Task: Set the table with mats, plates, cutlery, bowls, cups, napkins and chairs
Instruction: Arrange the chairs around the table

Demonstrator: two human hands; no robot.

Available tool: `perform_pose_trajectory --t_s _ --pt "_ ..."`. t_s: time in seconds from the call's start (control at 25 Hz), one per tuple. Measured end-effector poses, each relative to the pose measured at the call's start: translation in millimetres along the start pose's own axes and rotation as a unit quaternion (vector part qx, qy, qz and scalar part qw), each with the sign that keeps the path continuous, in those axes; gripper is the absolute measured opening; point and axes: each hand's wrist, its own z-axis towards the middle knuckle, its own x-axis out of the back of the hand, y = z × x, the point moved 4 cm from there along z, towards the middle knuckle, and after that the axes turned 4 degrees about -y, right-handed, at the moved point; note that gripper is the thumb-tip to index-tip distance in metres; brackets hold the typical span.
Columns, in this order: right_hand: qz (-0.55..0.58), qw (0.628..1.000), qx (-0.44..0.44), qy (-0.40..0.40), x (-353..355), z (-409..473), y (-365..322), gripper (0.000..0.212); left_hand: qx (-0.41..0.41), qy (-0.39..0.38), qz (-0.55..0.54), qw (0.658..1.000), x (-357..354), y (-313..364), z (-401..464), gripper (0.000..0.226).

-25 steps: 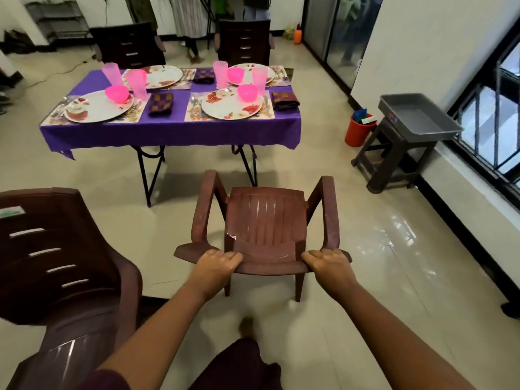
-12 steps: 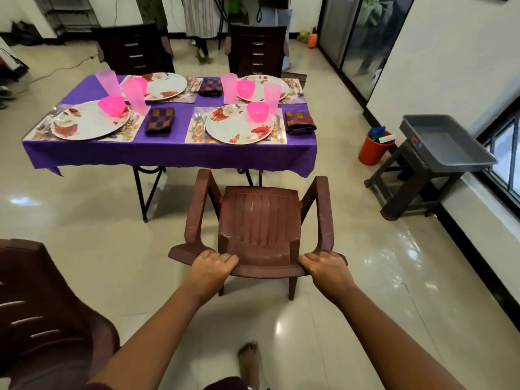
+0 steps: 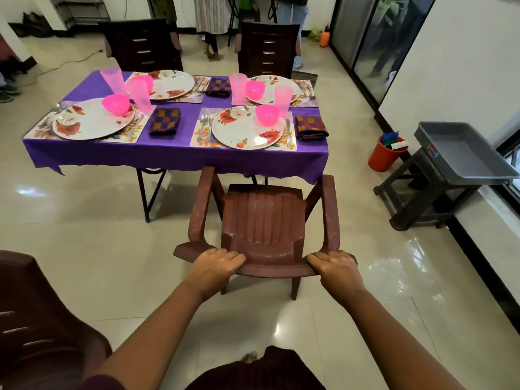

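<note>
A brown plastic armchair [image 3: 263, 218] stands in front of me, its seat facing the table. My left hand [image 3: 215, 266] grips the left end of its backrest top and my right hand [image 3: 336, 267] grips the right end. The front of the chair reaches the near edge of the purple-clothed table [image 3: 174, 156], opposite the near right setting: a floral plate [image 3: 244, 130] on a mat, a pink bowl [image 3: 267, 114], cutlery [image 3: 206, 126] and a folded checked napkin [image 3: 311, 127]. The other settings carry plates, pink bowls and pink cups [image 3: 140, 94].
Another brown chair [image 3: 33, 319] stands at my lower left. Two dark chairs [image 3: 143, 43] are at the table's far side. A grey tray [image 3: 461, 153] rests on a dark stool at the right, beside a red bucket [image 3: 384, 154]. People's legs show at the back.
The chair has travelled forward with both hands on its backrest and now meets the table's near edge. The brown chair at my left has dropped back toward the frame's corner.
</note>
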Motion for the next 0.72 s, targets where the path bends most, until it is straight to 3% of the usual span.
perform_pose_trajectory --t_s 0.08,0.24,0.6,0.72 --pt "0.0 1.0 0.007 -0.005 0 0 1 0.043 0.004 -0.023 0.002 1.0 1 3 0 0.039" --pt "0.012 0.999 0.033 0.003 4 -12 2 0.04 -0.021 -0.019 0.005 1.0 0 22 -9 0.024" --pt "-0.009 0.999 0.032 -0.02 -10 5 -1 0.039 -0.016 0.001 0.019 1.0 -2 -5 -7 0.031" --pt "-0.021 0.999 0.032 -0.021 -9 7 -2 0.03 -0.025 -0.003 0.035 0.999 -8 -6 -8 0.028"
